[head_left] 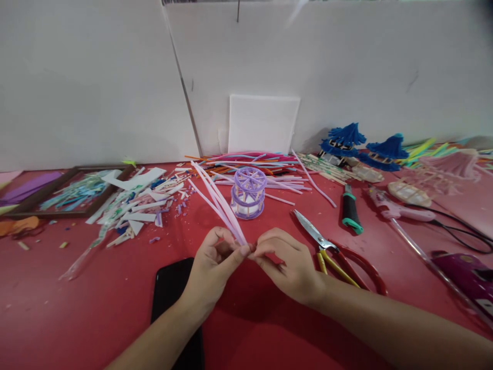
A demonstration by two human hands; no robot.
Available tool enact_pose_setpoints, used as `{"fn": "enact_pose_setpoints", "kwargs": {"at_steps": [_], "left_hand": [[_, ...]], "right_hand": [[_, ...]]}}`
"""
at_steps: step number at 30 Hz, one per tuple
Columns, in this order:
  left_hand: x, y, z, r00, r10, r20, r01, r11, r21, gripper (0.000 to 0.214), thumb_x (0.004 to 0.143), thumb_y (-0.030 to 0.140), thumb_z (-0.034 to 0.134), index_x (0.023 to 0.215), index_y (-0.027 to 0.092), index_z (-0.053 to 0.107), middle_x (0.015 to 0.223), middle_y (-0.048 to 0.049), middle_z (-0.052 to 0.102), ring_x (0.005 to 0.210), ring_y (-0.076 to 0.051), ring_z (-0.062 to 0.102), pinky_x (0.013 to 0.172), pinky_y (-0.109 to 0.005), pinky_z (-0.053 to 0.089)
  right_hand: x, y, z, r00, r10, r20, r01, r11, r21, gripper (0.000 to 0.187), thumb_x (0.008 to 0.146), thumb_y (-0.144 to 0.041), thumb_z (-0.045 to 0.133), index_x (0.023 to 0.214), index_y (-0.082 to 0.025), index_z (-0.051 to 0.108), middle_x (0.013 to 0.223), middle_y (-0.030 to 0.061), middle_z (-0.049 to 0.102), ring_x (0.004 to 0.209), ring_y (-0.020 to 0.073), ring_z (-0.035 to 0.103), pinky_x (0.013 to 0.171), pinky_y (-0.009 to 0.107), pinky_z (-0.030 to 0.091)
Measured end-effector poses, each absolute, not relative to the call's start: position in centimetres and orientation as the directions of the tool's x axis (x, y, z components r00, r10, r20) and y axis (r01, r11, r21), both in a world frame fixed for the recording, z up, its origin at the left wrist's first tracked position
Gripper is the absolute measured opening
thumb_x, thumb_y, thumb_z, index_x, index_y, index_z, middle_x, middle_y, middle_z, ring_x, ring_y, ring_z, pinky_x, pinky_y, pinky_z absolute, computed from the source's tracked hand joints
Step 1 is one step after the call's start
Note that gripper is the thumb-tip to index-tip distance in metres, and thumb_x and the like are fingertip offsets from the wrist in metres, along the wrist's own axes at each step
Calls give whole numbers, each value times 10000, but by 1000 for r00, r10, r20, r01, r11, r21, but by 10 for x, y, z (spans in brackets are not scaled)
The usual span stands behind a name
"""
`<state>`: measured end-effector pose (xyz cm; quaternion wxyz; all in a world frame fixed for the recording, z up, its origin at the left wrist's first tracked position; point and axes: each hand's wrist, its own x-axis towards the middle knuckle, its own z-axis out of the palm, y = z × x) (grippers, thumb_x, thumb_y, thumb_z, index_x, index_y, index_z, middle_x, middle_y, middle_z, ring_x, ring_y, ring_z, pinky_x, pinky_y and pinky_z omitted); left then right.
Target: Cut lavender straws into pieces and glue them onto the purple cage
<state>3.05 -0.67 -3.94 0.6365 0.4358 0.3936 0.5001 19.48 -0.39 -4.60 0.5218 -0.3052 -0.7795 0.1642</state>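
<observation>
Several pale pink and lilac pipe cleaners (pixel 219 201) are pinched as a bundle in my left hand (pixel 211 264), their long ends fanning up and to the left. At the bundle's lower end, the fingertips of my right hand (pixel 290 262) are closed against it, touching my left fingertips. The exact grip there is partly hidden by the fingers. Just beyond my hands stands a small round lilac structure (pixel 248 192) with two rings, thin posts and a spoked top. To the right of my right hand lie scissors (pixel 323 242) with red and yellow handles.
Loose pipe cleaners (pixel 262 160) lie along the white wall. Paper and stick scraps (pixel 144 203) and a brown frame (pixel 82 210) are at left. A black phone (pixel 169 282) lies by my left forearm. At right are a utility knife (pixel 350 210), pink glue gun (pixel 400 208) and blue-roofed models (pixel 342 144).
</observation>
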Motion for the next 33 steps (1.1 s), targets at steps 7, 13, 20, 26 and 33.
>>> {"fn": "enact_pose_setpoints", "kwargs": {"at_steps": [7,13,20,26,33], "left_hand": [[29,-9,-39,109,991,76,-34,-72,997,80,767,177,680,823,222,714,805,22,744,743,-87,682,728,-150,528],[29,-11,-41,113,976,187,113,-200,973,205,763,138,647,900,258,741,870,13,771,791,-112,715,747,-149,552],[29,-12,-44,141,965,222,105,-237,966,228,786,133,634,934,279,728,894,26,767,807,-100,714,774,-146,549],[28,-13,-41,130,965,228,110,-243,964,216,773,137,645,920,267,734,875,15,769,794,-111,714,754,-160,559],[30,-11,-39,69,986,149,27,-151,988,130,762,200,673,874,222,737,831,-8,772,775,-140,718,733,-200,578]], "right_hand": [[195,-3,-50,-291,658,694,305,752,-584,142,845,-68,542,813,-205,561,796,26,607,745,131,589,677,233,509],[197,-3,-47,-305,596,743,345,796,-497,170,837,-46,514,780,-192,578,818,48,613,768,140,592,691,238,513],[199,-8,-45,-303,545,781,365,824,-433,172,839,-29,528,808,-189,580,807,54,621,759,149,597,684,258,527],[198,-7,-44,-308,545,780,375,823,-427,136,866,-65,529,846,-175,607,823,69,647,772,153,615,702,267,545],[201,-7,-36,-327,480,814,413,848,-333,171,901,-101,517,906,-144,683,835,86,694,763,143,669,702,225,560]]}}
